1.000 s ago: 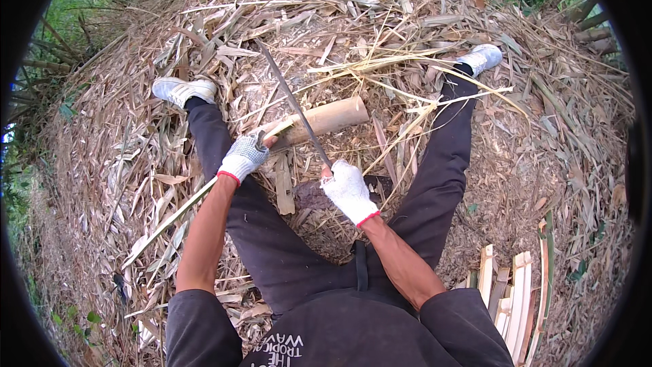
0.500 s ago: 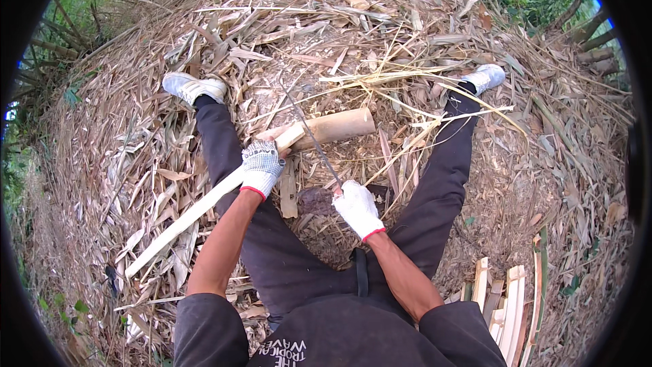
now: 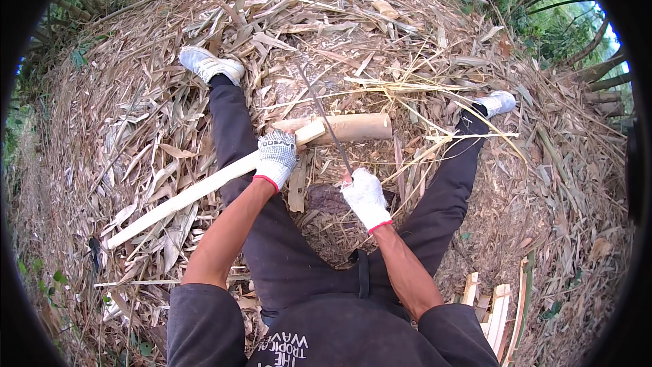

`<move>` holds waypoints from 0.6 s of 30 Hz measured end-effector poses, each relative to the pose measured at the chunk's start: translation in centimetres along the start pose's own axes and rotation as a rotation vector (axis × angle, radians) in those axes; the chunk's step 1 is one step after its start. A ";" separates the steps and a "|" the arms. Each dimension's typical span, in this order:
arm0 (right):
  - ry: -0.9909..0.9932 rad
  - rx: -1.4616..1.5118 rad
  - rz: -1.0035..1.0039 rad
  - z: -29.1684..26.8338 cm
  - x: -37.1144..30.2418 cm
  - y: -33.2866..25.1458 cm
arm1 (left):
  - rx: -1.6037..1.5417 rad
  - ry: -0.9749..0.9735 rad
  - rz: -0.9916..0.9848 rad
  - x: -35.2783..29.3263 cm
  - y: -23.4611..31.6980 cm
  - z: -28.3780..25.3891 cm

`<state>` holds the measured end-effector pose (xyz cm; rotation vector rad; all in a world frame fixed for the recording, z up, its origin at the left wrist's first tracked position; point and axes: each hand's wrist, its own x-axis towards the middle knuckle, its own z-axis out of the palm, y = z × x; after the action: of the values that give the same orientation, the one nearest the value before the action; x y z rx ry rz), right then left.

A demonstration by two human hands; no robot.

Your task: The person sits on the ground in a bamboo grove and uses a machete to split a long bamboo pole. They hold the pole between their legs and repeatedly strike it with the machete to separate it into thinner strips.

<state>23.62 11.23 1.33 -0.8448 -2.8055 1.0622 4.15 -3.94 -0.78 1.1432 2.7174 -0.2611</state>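
Observation:
Both my hands wear white work gloves with red cuffs. My left hand (image 3: 277, 158), palm side hidden, is wrapped round a long pale split-bamboo strip (image 3: 183, 197) near its upper end. That end rests on a thick bamboo section (image 3: 363, 126) lying crosswise on the ground between my legs; the strip's other end slants down past my left thigh. In my right hand (image 3: 367, 197), closed round its handle, is a knife (image 3: 324, 115) with a long, thin, dark blade. The blade points up and to the left, crossing over the bamboo section just beside the strip's end.
Dry bamboo leaves and husks (image 3: 163, 136) cover the ground. Thin yellowish shavings (image 3: 435, 139) tangle near my right leg. Several split strips (image 3: 499, 309) lie by my right hip. A dark brown block (image 3: 327, 198) sits between my thighs. Green stalks (image 3: 584, 61) stand along the far edge.
The whole view has turned slightly, so legs, strip and ground appear tilted and shifted. Both hands keep their holds, with little visible movement relative to the bamboo.

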 end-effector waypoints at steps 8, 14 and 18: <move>-0.026 0.014 -0.002 -0.9 0.2 0.1 | 0.016 0.063 -0.010 0.0 0.0 0.4; -0.037 0.041 0.011 0.3 -0.1 1.8 | -0.022 0.060 -0.001 -0.2 0.0 0.2; -0.097 0.042 0.021 0.6 -0.1 3.1 | -0.028 -0.008 -0.013 0.1 0.1 0.2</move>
<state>25.06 12.77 -1.07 -0.8435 -2.8469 1.1926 4.13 -3.86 -0.98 1.1154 2.7138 -0.2276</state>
